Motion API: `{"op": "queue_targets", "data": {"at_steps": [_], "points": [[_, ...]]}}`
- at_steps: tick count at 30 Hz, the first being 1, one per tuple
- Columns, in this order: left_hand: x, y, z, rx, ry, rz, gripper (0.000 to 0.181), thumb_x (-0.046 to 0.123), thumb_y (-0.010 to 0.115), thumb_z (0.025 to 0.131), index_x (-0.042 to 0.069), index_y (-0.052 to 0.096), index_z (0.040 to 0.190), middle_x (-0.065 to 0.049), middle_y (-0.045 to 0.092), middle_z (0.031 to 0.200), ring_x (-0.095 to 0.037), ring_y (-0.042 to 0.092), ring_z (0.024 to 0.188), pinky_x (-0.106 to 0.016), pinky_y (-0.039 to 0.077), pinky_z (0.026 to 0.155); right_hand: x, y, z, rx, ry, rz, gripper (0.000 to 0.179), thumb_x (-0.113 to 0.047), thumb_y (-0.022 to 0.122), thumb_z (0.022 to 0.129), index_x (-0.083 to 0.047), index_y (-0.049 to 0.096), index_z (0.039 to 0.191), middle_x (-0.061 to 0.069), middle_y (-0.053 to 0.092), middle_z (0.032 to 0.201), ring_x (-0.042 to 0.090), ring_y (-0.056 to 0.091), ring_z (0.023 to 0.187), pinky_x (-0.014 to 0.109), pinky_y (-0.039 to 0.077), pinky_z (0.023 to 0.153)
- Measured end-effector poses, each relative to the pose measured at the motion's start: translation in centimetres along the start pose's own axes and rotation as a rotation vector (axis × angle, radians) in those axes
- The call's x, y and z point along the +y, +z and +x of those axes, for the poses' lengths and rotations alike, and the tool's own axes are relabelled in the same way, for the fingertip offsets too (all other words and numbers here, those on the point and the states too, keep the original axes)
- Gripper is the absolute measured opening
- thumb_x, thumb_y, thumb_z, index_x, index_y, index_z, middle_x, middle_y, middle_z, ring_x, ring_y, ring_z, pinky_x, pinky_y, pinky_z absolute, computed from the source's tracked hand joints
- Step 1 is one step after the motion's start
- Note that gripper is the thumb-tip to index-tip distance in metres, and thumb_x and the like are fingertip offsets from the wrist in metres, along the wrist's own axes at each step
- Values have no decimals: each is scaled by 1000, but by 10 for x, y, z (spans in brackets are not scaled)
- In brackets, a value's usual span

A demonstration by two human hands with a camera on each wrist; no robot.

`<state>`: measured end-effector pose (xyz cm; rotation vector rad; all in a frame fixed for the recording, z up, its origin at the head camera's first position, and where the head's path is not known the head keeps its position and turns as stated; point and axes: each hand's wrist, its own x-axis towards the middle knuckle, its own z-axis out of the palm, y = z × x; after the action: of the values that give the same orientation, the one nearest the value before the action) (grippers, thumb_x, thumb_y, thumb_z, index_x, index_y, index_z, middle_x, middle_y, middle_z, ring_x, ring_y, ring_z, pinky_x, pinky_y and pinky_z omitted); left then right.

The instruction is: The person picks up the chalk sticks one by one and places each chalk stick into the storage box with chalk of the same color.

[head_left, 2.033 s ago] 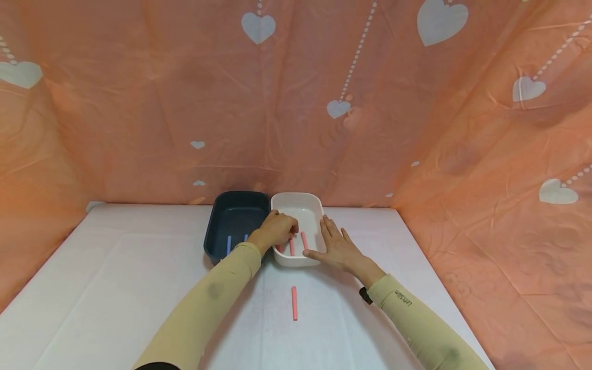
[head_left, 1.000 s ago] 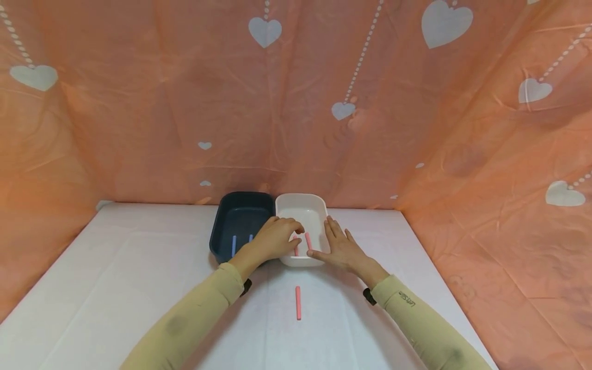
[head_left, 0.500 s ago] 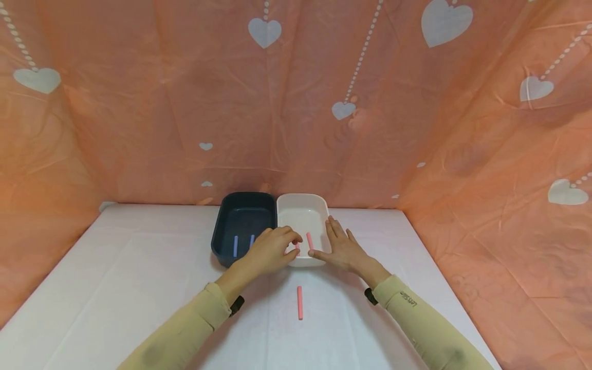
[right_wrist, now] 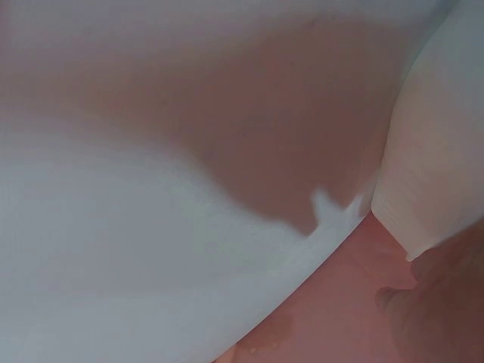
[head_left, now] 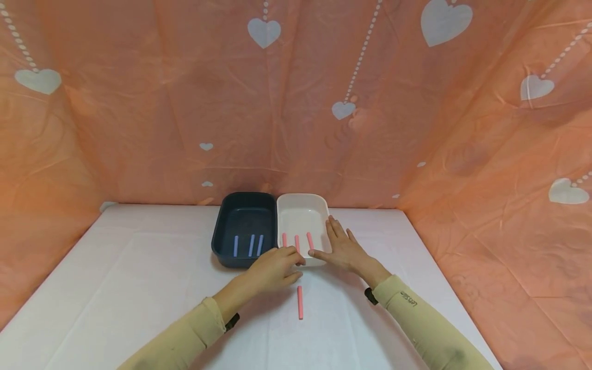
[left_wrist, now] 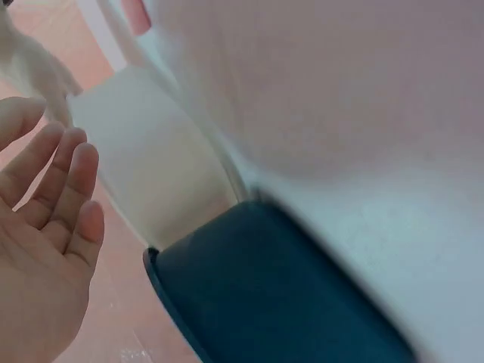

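My left hand (head_left: pixel 275 270) hovers over the front rim of the white tray (head_left: pixel 302 210), fingers loosely bent and holding nothing. Just below its fingertips, a pink chalk-like stick (head_left: pixel 300 303) lies on the table. Three similar pink sticks lie in the white tray, among them a right-hand one (head_left: pixel 310 240). My right hand (head_left: pixel 343 252) rests against that tray's right side, fingers straight along the rim and thumb at the front corner. In the left wrist view, the left hand (left_wrist: pixel 49 227) shows an empty palm beside the trays.
A dark blue tray (head_left: pixel 245 216) stands against the left side of the white one. Three blue sticks lie in its front part, including a left-hand one (head_left: pixel 236 246). A white cloth covers the table (head_left: pixel 139 267). An orange curtain (head_left: pixel 296 103) hangs behind and at the sides.
My left hand has released a pink stick in the white tray's left part, then drawn back toward the loose stick on the table. The right hand has stayed at the tray's side.
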<state>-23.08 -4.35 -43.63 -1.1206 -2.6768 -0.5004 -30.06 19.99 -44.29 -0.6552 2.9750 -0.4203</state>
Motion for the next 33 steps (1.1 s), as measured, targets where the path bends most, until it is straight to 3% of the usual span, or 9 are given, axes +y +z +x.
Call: {"op": "queue_targets", "data": {"at_steps": [6,12,21,33], "points": [[5,10,-5,-83,-18,8,26,29,75,96,12,74,116,0,67,108,-15,65,91,-36,55,84,-1,-1,-1,-2,2,9,113,-75,53,94,2,9,164,16,3,174,31,6,160,56,8,127],[10,18,-9,-152,-92,12,37,38,76,94,10,71,119,-1,64,110,-15,62,93,-39,54,85,-1,-1,-1,-2,8,5,113,-74,54,94,2,9,164,16,3,174,31,7,160,56,9,127],[14,28,-12,-189,-131,53,45,50,80,87,11,69,106,0,53,100,-16,54,78,-35,50,71,0,0,0,-5,4,-1,112,-74,54,95,2,8,164,17,3,174,31,7,160,57,9,126],[21,30,-14,-210,-151,30,41,50,83,83,15,70,99,4,50,95,-14,51,88,-30,46,71,0,0,0,0,6,-1,112,-74,54,95,2,9,164,17,4,173,32,8,160,57,10,126]]}}
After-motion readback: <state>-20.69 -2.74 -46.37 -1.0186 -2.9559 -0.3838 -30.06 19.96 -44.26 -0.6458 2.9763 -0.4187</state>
